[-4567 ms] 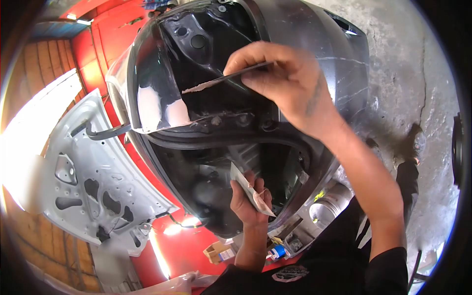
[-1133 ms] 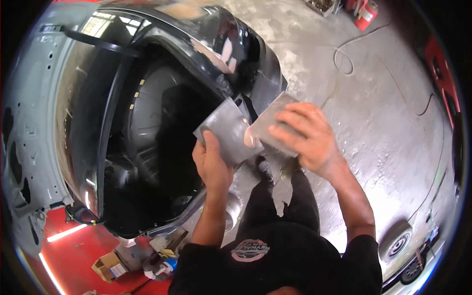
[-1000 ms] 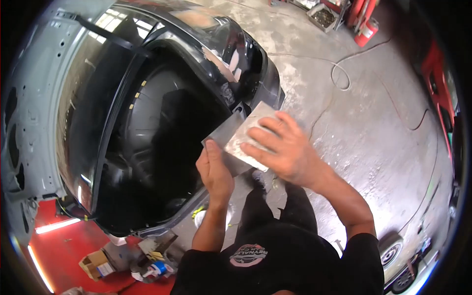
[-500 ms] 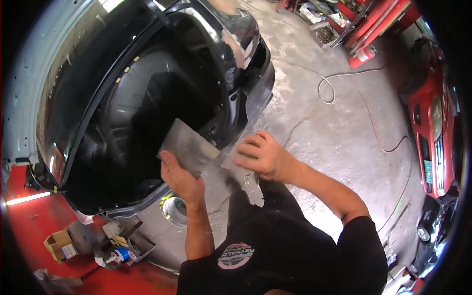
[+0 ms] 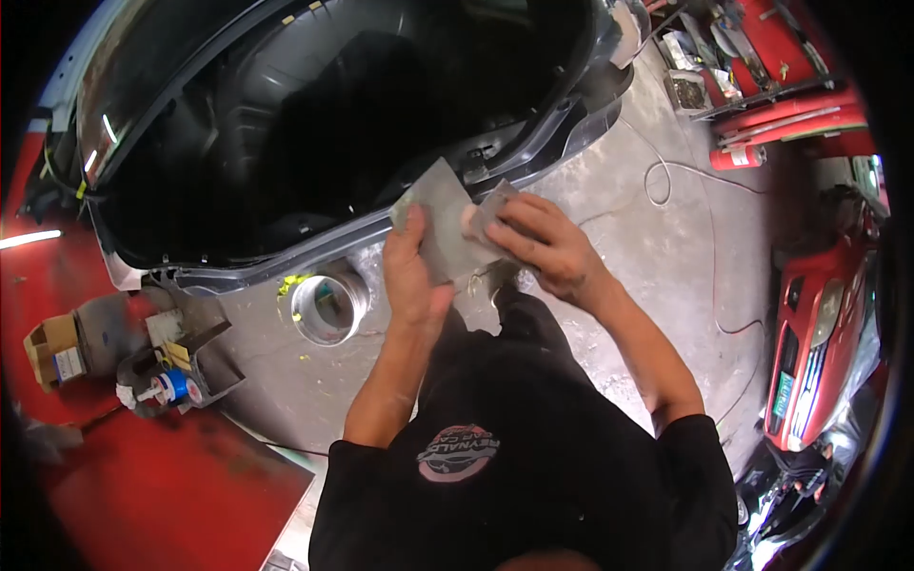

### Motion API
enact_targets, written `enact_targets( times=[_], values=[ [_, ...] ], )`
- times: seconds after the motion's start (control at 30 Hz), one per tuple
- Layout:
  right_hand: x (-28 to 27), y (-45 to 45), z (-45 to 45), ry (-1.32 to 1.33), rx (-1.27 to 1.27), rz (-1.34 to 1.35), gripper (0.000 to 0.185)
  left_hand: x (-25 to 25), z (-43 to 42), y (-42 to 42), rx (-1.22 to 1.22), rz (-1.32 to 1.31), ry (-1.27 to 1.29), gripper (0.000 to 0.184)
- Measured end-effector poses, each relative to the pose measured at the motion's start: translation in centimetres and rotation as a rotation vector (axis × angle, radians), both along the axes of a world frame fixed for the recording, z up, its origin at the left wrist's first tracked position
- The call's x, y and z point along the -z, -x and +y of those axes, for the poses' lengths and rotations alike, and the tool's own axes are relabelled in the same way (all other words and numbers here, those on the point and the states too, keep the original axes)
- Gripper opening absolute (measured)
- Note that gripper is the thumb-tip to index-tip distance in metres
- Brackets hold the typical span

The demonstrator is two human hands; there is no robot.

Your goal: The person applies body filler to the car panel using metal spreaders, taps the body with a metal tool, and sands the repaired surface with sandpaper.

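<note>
My left hand (image 5: 411, 266) grips a flat grey plate (image 5: 440, 228) by its lower left side, thumb on top. In my right hand (image 5: 552, 243) is a second, smaller grey plate (image 5: 490, 205), its fingers spread across the upper face. The edge of this smaller plate meets the right side of the larger one, where a bit of pinkish paste (image 5: 468, 219) shows. Both hands are in front of my body, just below the rim of the dark open car trunk (image 5: 286, 252).
A metal bucket (image 5: 329, 309) stands on the floor beneath the bumper. At the left are a cardboard box (image 5: 55, 350) and a blue-labelled container (image 5: 171, 385). A hose (image 5: 657, 181), a red cylinder (image 5: 738, 158) and a red car front (image 5: 809, 324) are at the right.
Earlier, a plate was held over the filler-patched car body; now both plates are together before me. The view has turned, with more of the bucket and the red car showing.
</note>
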State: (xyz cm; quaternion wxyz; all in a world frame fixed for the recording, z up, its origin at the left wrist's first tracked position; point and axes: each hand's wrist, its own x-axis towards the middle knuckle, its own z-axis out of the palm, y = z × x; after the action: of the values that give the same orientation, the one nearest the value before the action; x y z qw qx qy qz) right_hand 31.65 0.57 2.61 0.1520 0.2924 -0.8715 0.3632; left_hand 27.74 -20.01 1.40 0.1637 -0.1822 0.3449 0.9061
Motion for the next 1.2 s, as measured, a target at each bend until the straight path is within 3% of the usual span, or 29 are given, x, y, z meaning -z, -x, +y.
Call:
enact_targets(
  times=[0.07, 0.17, 0.27, 0.3, 0.4, 0.47, 0.57, 0.67, 0.73, 0.8, 0.83, 0.87, 0.9, 1.07, 1.13, 1.17, 1.2],
  values=[
    [2.0, -0.3, -1.0, -0.151, 0.030, -0.143, 0.046, 0.0, -3.2, -0.5, -0.076, 0.033, 0.035, 0.040],
    [6.1, -1.8, -3.4, 0.341, 0.231, -0.435, 0.042, -1.0, -8.5, -0.6, -0.072, 0.122, 0.029, 0.037],
    [6.2, -0.3, -6.4, 1.345, 0.459, -0.860, 0.034, 1.7, -12.1, -1.5, -0.014, 0.059, 0.034, 0.040],
    [6.4, 0.7, -8.0, 1.568, 0.380, -0.810, 0.029, 3.4, -12.9, -2.5, 0.033, -0.023, 0.030, 0.042],
    [9.5, 2.3, -11.8, 1.619, 0.321, -0.954, 0.028, 7.8, -13.1, -5.6, 0.162, -0.084, -0.050, 0.045],
    [12.8, 2.2, -14.4, 1.494, 0.311, -1.026, 0.024, 8.6, -12.9, -6.2, 0.173, -0.063, -0.078, 0.046],
    [13.1, 2.5, -17.0, 1.201, 0.274, -1.170, 0.027, 9.4, -13.8, -5.7, 0.096, -0.031, -0.030, 0.047],
    [11.1, 4.4, -15.1, 1.155, 0.202, -1.291, 0.034, 10.9, -15.3, -5.1, -0.011, -0.029, 0.069, 0.047],
    [16.6, 7.6, -10.8, 0.436, 0.260, -0.748, 0.036, 11.5, -16.6, -5.5, -0.119, -0.061, 0.192, 0.047],
    [25.0, 12.5, -4.3, 0.201, 0.484, -0.790, 0.028, 11.1, -17.4, -5.6, -0.206, -0.046, 0.263, 0.047],
    [23.2, 13.7, -3.1, -0.207, 0.555, -0.389, 0.027, 11.0, -18.1, -5.7, -0.217, -0.035, 0.297, 0.047],
    [23.5, 15.4, -1.4, -0.331, 0.612, -0.466, 0.030, 10.9, -18.9, -6.1, -0.229, -0.029, 0.332, 0.047],
    [26.0, 16.7, 0.6, -0.306, 0.577, -0.446, 0.033, 11.8, -20.1, -7.1, -0.230, -0.087, 0.337, 0.047],
    [28.0, 20.2, 1.2, -0.549, 0.581, -0.723, 0.037, 10.0, -20.8, -9.1, -0.344, -0.191, 0.382, 0.046],
    [30.9, 20.0, 2.2, -0.527, 0.529, -0.537, 0.043, 11.3, -21.6, -11.2, -0.402, -0.279, 0.429, 0.044],
    [36.5, 20.3, 4.4, -0.367, 0.463, -0.315, 0.049, 12.7, -22.4, -12.0, -0.457, -0.319, 0.473, 0.043],
    [41.2, 21.4, 7.2, -0.443, 0.344, -0.338, 0.051, 13.6, -23.1, -13.0, -0.450, -0.357, 0.563, 0.034]
  ],
)
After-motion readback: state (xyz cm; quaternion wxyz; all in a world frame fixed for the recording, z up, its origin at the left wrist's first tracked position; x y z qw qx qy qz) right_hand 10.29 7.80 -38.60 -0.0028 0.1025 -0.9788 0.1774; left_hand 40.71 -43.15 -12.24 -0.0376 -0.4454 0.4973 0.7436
